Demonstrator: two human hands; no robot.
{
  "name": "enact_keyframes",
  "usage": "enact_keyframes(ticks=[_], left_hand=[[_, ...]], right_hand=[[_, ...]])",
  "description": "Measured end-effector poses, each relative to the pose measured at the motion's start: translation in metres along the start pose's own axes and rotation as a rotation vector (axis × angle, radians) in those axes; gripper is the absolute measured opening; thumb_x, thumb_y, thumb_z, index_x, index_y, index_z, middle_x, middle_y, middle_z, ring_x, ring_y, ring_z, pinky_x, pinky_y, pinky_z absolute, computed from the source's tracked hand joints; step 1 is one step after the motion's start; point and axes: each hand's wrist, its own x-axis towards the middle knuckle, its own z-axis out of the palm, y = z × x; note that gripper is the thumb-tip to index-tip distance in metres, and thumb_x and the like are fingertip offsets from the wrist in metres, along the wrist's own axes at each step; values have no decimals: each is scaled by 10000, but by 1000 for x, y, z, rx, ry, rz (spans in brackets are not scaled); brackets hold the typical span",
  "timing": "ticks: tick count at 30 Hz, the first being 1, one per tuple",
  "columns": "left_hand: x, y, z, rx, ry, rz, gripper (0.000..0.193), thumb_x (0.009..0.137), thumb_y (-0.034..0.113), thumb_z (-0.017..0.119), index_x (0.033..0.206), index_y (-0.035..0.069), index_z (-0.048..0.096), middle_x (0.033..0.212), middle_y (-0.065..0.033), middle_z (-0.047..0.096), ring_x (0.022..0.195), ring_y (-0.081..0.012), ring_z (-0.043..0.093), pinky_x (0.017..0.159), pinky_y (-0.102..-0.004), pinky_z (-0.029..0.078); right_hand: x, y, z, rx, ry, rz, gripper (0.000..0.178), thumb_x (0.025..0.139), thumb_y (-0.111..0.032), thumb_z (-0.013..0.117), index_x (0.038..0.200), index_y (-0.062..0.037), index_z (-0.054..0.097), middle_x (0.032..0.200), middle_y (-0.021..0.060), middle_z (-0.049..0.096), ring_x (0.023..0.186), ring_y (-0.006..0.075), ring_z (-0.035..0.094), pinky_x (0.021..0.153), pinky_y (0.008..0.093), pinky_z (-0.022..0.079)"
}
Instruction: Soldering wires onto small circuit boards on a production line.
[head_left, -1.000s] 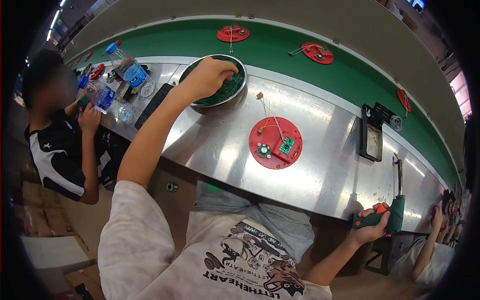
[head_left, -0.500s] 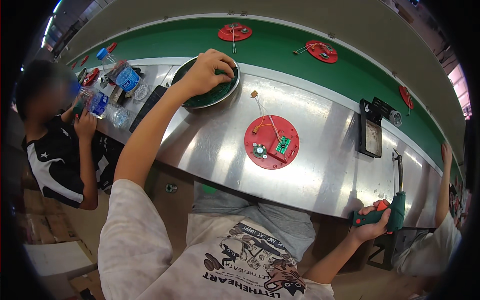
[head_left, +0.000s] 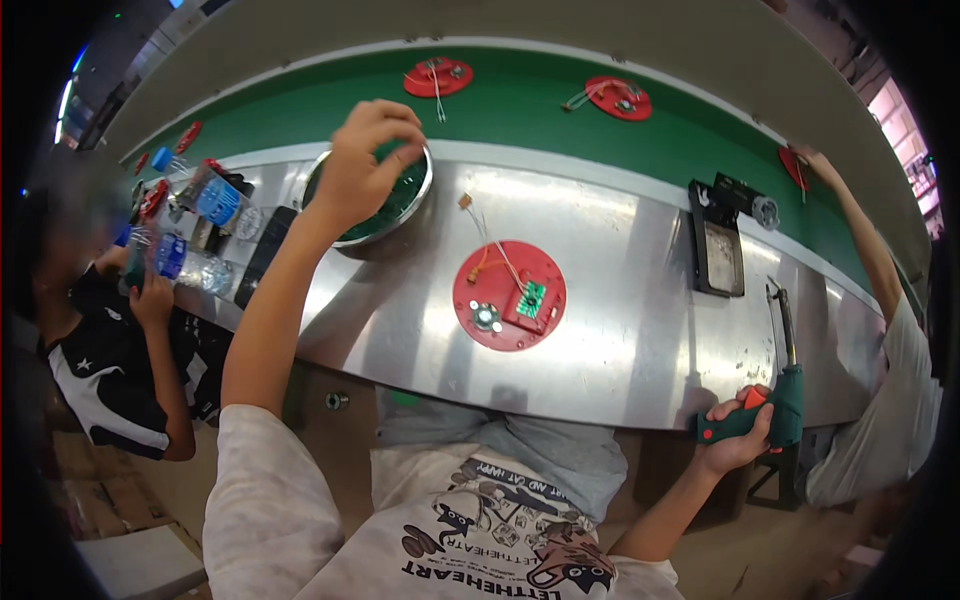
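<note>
My left hand (head_left: 360,165) is raised over a round metal bowl (head_left: 429,185) of dark green contents. Its thumb and fingers curl together in a pinch; anything held between them is too small or blurred to make out. My right hand (head_left: 738,437) grips the green and red handle of a soldering gun (head_left: 787,405), whose thin metal tip points away from me over the bench. Between my hands, a red round plate (head_left: 510,325) lies on the metal bench, carrying a small green circuit board (head_left: 531,300), a round silver part (head_left: 486,317) and wires ending in a brown connector (head_left: 465,201).
Behind the bench, a green belt (head_left: 520,105) carries more red plates (head_left: 618,98). A black stand with a tray (head_left: 722,258) is at right. Left are water bottles (head_left: 215,203), a dark flat object (head_left: 265,258) and a seated person (head_left: 105,370). Another person's arm (head_left: 860,230) reaches the belt at right.
My left hand has lifted up from inside the bowl. The whole view has shifted slightly. At right, the other person's hand has moved to a red plate on the belt.
</note>
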Motion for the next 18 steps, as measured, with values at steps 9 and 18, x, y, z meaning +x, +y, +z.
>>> enact_keyframes(ticks=[9,18], left_hand=[[-51,134,42,-280,-16,11,177,807,-35,684,972,7,633,831,-123,649,742,-320,622,676,-424,508],[-71,121,70,-338,-88,-95,84,858,-22,665,934,0,634,816,-129,629,720,-299,585,639,-370,473]], right_hand=[[-70,-23,26,54,-614,150,433,917,-259,620,1151,93,528,934,186,615,529,188,581,472,297,476],[-97,-33,72,-123,-628,335,282,851,7,668,1127,57,633,919,109,683,651,124,620,564,260,500]])
